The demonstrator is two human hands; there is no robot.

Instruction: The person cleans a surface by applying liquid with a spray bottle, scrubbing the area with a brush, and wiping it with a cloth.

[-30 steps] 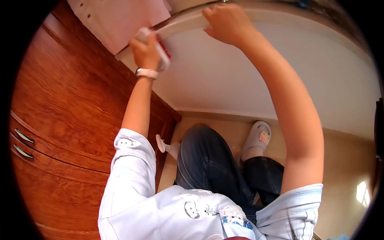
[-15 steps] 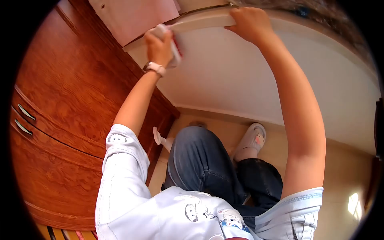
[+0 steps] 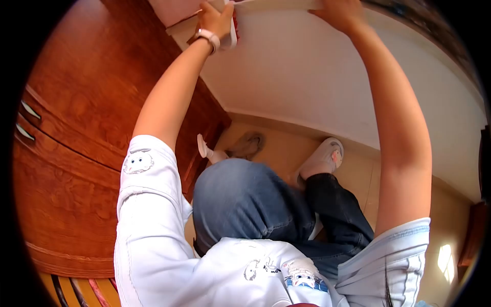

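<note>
Wooden cabinet (image 3: 92, 128): red-brown doors, on the outer side of the left hand and below it.
White panel (image 3: 307, 66): spans the gap between the two hands and drops below them.
Tan floor (image 3: 353, 181): well below both hands.
Blue jeans (image 3: 245, 197): bent knee, below and between the hands.
Pale ledge (image 3: 276, 4): caps the panel between the hands; my feed cuts it off above.
Right hand (image 3: 343, 13): at the ledge, well apart from the left, cropped by the top edge. I cannot tell whether it grips or merely rests. I judge a firm brace here would steady the body while the other arm works.
Left hand (image 3: 216, 21): closed round the brush in a narrow grip. I would favour a loose wrist and even pressure.
White clog (image 3: 325, 156): on the foot below the right hand, slightly inward.
White brush (image 3: 231, 41): held in the left hand, showing on the side toward the right hand, near the panel.
Red bristles (image 3: 237, 25): turned toward the right hand; contact with the panel unconfirmed from my view. I would set them flat rather than on a corner, taking short, overlapping strokes.
Pale wristband (image 3: 208, 38): just behind the left hand; I would keep it off the cabinet edge.
</note>
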